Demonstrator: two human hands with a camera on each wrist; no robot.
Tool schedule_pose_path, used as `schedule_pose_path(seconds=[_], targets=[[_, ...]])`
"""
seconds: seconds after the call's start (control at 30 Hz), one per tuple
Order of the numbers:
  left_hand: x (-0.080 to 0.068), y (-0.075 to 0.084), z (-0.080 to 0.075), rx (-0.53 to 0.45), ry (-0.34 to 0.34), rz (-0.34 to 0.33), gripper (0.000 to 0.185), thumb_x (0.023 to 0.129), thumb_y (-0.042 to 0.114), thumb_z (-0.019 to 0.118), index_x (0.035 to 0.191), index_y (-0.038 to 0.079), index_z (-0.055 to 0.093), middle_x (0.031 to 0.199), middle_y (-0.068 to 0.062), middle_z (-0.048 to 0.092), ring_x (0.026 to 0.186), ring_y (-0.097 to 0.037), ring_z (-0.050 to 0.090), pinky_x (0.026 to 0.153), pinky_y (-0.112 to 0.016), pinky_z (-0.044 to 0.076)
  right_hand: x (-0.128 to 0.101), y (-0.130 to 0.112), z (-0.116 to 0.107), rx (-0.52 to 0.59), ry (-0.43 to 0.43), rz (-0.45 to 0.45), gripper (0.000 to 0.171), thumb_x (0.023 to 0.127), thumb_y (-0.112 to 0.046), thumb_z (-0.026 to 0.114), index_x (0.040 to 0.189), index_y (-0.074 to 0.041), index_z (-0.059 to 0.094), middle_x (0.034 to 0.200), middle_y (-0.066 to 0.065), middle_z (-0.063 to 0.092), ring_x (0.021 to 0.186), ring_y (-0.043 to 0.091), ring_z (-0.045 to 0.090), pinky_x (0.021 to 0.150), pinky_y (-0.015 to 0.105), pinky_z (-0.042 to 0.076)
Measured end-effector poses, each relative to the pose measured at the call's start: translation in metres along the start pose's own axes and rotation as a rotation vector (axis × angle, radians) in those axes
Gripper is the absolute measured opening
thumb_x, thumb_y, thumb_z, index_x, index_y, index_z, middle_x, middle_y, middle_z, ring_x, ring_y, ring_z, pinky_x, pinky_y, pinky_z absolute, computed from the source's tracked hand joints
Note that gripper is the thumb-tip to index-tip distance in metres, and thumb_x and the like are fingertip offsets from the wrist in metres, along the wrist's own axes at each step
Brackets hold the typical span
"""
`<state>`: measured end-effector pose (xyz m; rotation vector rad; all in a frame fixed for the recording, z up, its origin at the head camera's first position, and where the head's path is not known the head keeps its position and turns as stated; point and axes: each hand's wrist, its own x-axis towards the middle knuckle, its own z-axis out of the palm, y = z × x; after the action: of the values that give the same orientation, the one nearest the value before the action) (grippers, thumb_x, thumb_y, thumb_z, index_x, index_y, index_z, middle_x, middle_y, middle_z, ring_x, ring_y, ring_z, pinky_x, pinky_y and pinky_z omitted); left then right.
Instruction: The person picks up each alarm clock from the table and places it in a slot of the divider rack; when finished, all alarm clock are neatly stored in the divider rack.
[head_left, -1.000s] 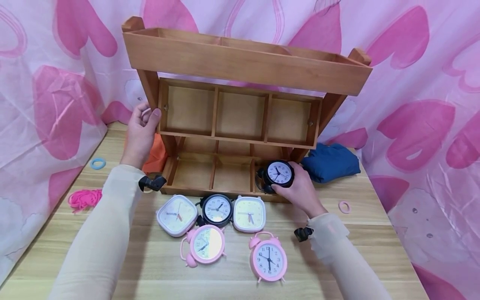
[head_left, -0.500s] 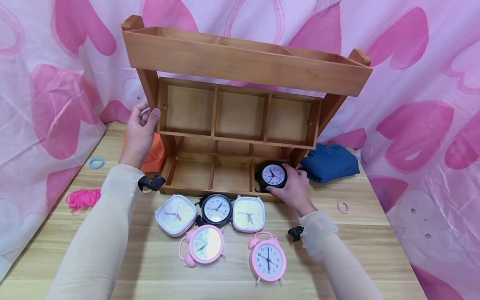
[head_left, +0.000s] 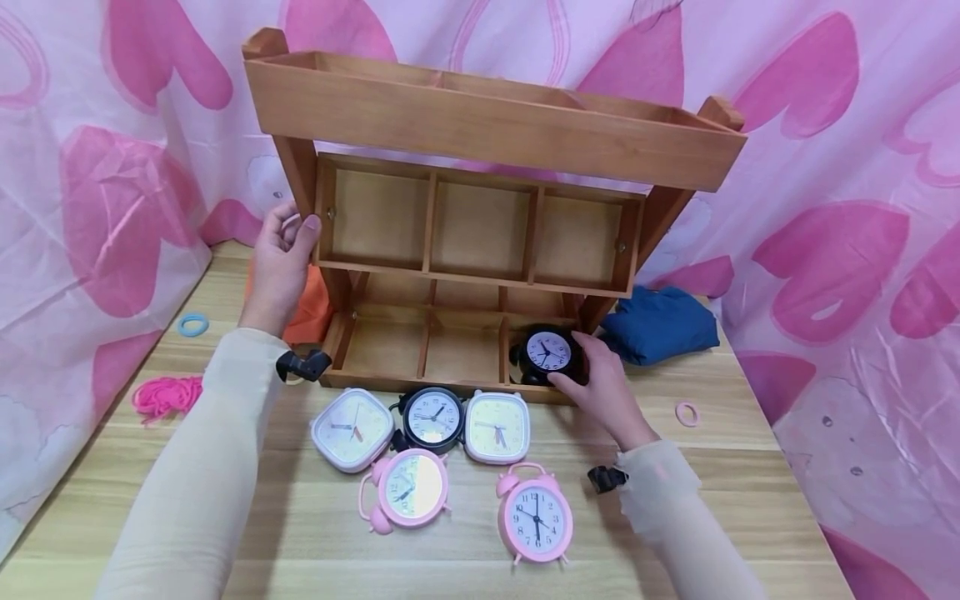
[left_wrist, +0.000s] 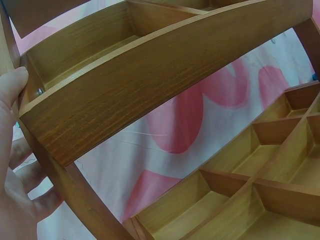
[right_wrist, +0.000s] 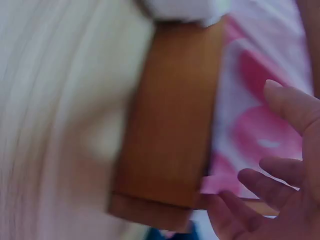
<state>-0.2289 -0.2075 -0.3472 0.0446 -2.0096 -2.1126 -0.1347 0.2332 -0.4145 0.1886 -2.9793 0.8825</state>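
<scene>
Between both hands: three-tier brown wooden shelf rack [head_left: 480, 217]. Left hand [head_left: 281, 267] grips its left upright, thumb on the middle tier's end. Right hand [head_left: 603, 387], fingers relaxed, touches the small round black alarm clock [head_left: 548, 353], which sits in the bottom tier's rightmost compartment.

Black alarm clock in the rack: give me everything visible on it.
The black alarm clock is small and round, with a black case that looks like metal or plastic, and a white dial with dark numerals and hands. It stands upright, face forward, in the right compartment of the wooden rack's bottom tier. The right hand's fingers touch its right side.
</scene>
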Motion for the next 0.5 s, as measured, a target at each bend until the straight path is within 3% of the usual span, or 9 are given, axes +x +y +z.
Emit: schedule_pose_path(seconds=[0.27, 0.37, 0.5], targets=[[0.002, -0.001, 0.002, -0.03, 0.004, 0.031, 0.04, 0.097, 0.035, 0.061, 0.133, 0.024, 0.049, 0.148, -0.006, 0.05, 0.135, -0.019, 0.046, 0.12, -0.041, 0.03, -0.06, -0.022, -0.017, 0.153, -0.021, -0.102, 0.081, 0.085, -0.031, 0.079, 0.152, -0.016, 0.035, 0.15, 0.012, 0.045, 0.126, 0.034, 0.052, 0.098, 0.054, 0.051], [0.002, -0.001, 0.002, -0.024, 0.006, 0.03, 0.041, 0.097, 0.035, 0.062, 0.134, 0.024, 0.049, 0.149, -0.005, 0.05, 0.136, -0.019, 0.045, 0.121, -0.041, 0.029, -0.08, -0.021, -0.011, 0.156, -0.078, -0.12, 0.087, 0.082, -0.031, 0.081, 0.153, -0.02, 0.032, 0.153, 0.01, 0.041, 0.131, 0.035, 0.049, 0.1, 0.054, 0.049], [0.003, -0.002, 0.002, -0.034, 0.009, 0.036, 0.041, 0.097, 0.035, 0.062, 0.134, 0.023, 0.049, 0.148, -0.006, 0.05, 0.135, -0.019, 0.046, 0.12, -0.041, 0.03, -0.101, -0.014, 0.002, 0.116, -0.167, -0.078, 0.094, 0.078, -0.041, 0.083, 0.154, -0.021, 0.03, 0.157, 0.011, 0.036, 0.14, 0.038, 0.039, 0.107, 0.062, 0.039]])
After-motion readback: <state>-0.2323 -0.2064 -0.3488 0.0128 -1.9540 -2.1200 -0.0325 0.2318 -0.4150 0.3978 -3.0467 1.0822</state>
